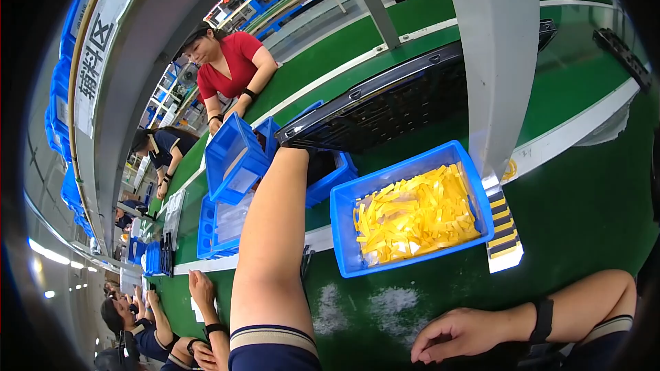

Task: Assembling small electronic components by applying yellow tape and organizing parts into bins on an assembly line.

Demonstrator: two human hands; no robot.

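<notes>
Black panel (385,104) sits tilted over the green table (584,199), left arm (271,261) reaching its left end; left hand's hidden, so can't tell its grip. Right hand (457,335) is loosely curled, nothing visible in it, near a blue bin (347,233) of yellow strips (419,213).

Smooth blue plastic forms a bin (346,223) of glossy yellow strips (419,213), while a black plastic panel (385,106) pairs a shiny rim with a duller, textured face; the grey metal post (496,62) looks smooth, the green worktop (570,233) scuffed, the navy cloth sleeve (271,354) matt
</notes>
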